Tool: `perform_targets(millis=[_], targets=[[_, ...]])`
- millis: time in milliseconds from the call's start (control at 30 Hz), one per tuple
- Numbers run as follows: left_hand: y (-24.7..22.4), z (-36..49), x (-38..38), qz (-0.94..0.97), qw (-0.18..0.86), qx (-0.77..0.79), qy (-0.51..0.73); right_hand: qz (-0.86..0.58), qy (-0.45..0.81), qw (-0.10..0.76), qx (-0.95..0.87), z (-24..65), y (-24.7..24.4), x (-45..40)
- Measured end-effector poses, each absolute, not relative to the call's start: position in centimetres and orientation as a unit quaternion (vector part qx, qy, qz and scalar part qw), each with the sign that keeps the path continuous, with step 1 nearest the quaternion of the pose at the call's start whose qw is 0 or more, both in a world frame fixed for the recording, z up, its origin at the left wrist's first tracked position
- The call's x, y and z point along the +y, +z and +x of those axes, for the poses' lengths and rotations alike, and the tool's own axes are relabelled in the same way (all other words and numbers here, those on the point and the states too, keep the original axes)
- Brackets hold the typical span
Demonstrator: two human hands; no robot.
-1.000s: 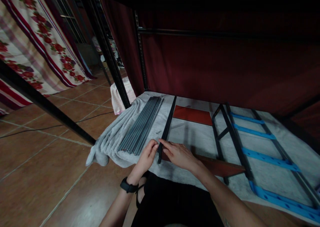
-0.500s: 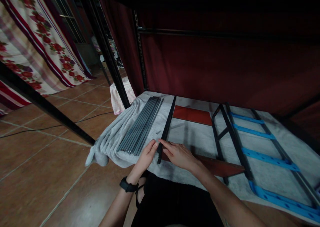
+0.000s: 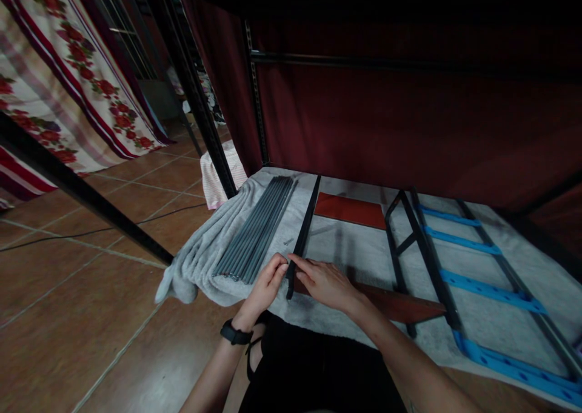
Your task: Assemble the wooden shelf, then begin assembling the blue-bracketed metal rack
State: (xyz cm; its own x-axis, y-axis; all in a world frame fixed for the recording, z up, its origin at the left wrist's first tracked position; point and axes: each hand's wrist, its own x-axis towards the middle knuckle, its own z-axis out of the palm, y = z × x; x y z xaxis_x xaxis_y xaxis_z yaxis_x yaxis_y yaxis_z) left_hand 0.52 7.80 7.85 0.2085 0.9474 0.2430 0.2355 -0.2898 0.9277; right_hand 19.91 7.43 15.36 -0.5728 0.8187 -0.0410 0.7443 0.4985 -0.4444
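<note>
My left hand [image 3: 269, 279] is at the near end of a black metal bar [image 3: 307, 225], fingers curled and thumb pressed in; anything in its grip is hidden. From the other side my right hand [image 3: 331, 284] reaches over the same bar, index finger stretched towards the left fingertips and the other fingers bent. What it grips is too small or covered to make out. Just beyond the hands, small metal bits [image 3: 288, 241], perhaps screws, lie on the grey blanket [image 3: 350, 243]. A reddish-brown board [image 3: 395, 304] extends right from beneath my right hand.
Several grey rods [image 3: 257, 231] lie bundled left of the bar. Another reddish-brown board [image 3: 350, 209] lies farther back. On the right is a black frame [image 3: 422, 249] with blue slats [image 3: 488, 288]. A black post [image 3: 195, 91] rises at the left; a dark red curtain [image 3: 386, 122] hangs behind.
Both hands stay at the bar's near end. My left hand and wrist have shifted very slightly, its thumb bending a little more; the objects lie as before.
</note>
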Motion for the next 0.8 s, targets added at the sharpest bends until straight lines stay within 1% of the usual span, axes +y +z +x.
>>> perform_targets(millis=[267, 500, 800], targets=[[8.8, 0.9, 7.9, 0.61, 0.44, 0.492, 0.439, -0.457, 0.214, 0.096, -0.858, 19.8, 15.3, 7.4], [9.0, 1.3, 7.9, 0.622, 0.404, 0.505, 0.441, -0.46, 0.209, 0.085, -0.859, 19.9, 15.4, 7.3], [8.6, 1.2, 7.6, 0.652, 0.393, 0.476, 0.441, -0.456, 0.216, 0.087, -0.859, 19.8, 15.6, 7.4]])
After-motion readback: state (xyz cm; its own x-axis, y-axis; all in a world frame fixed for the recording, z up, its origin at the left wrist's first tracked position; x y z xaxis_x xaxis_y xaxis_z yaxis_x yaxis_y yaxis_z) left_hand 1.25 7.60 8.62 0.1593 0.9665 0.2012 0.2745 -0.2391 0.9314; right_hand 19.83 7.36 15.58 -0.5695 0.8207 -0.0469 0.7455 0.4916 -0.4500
